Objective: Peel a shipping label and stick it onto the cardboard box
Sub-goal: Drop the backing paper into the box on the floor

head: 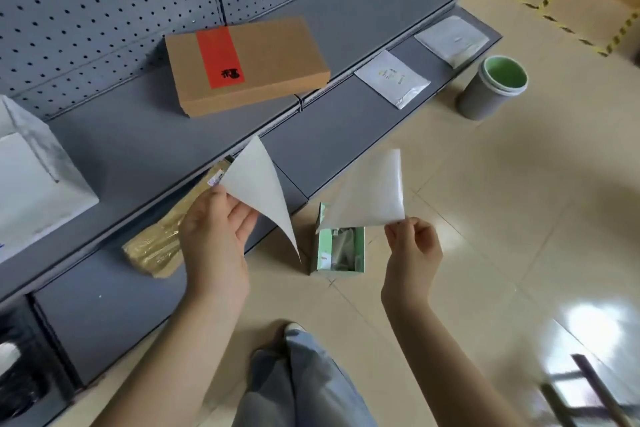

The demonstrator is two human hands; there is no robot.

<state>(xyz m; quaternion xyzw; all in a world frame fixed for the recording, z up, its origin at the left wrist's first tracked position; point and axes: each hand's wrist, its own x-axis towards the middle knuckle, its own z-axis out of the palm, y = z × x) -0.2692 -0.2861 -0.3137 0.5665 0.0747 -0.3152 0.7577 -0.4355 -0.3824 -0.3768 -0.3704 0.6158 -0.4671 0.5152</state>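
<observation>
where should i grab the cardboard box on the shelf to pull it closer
Grip the cardboard box by its near right corner, which juts past the front edge of the shelf, coming from the front. It lies flat and thin, so a thumb on top and fingers under the overhang should likely hold it.

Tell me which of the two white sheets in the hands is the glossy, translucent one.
The sheet in the right hand, the glossy sheet: shiny, the floor tint showing through. The left hand holds an opaque, matte, curled sheet.
</observation>
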